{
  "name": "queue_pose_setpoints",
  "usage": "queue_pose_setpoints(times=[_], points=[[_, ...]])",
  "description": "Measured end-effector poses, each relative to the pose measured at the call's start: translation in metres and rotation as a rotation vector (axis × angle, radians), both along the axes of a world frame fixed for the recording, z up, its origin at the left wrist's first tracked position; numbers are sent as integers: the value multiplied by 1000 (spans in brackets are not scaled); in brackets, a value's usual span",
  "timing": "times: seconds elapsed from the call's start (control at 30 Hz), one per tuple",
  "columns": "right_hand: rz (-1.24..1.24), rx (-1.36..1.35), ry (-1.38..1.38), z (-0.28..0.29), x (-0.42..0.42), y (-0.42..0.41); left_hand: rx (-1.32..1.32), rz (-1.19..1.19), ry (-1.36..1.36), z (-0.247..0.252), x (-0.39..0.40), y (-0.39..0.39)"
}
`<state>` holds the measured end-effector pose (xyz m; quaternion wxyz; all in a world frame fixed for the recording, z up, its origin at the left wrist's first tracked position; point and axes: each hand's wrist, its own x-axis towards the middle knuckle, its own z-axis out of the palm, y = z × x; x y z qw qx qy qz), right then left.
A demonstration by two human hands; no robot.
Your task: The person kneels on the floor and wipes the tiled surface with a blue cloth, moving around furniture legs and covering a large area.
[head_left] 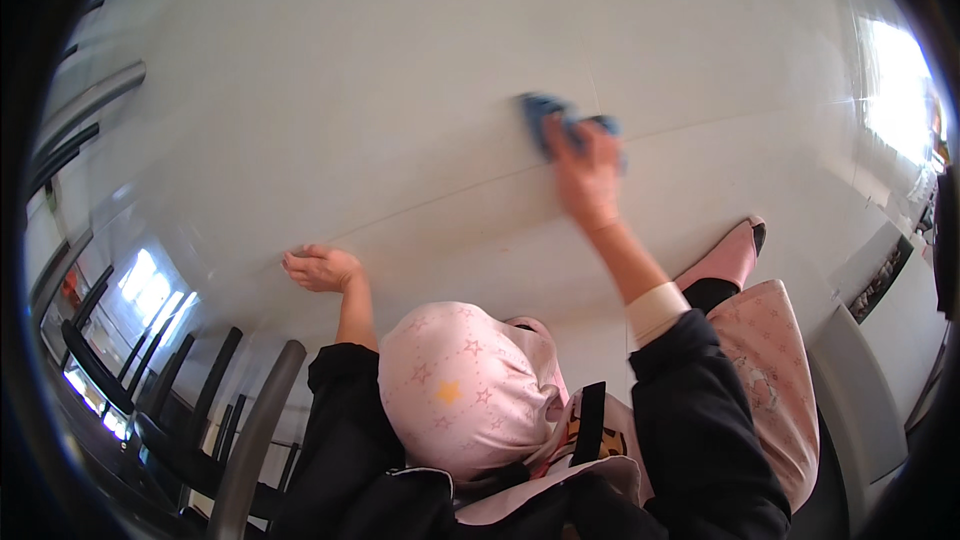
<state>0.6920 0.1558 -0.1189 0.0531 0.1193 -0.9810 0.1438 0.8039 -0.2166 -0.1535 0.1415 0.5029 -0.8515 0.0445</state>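
My right hand [589, 169] presses a blue cloth [541, 111] against the pale tiled floor [420, 105]. The cloth is bunched beneath the fingers, and both look blurred. To the left, my left hand [322, 268] hovers over or rests on the floor with its fingers curled inward. Whether anything small lies within those fingers is hidden. Between my arms rises a knee covered in pink star-patterned fabric [457, 382]. A pink slipper [724, 255] stands on the floor beyond my right forearm.
Along the left side stand dark chair or table legs [259, 435], with a curved grey metal bar [97, 101] farther up. A grey panel [855, 390] and a low white unit [911, 315] are at the right. Bright window light reflects off the floor [146, 277].
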Motion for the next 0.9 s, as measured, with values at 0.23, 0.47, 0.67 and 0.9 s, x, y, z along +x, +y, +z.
queue_pose_setpoints(times=[0.23,0.47,0.67,0.9], points=[[-574,-145,12,37,-76,130,62,56,-39,10,-8,8],[389,-315,-308,68,52,-90,64,41,-20,5,-5,6],[641,-343,-281,24,167,-162,48,16,-15,4,-11,7],[18,-31,81,-4,126,-23,96,68,-5,10,-9,10]])
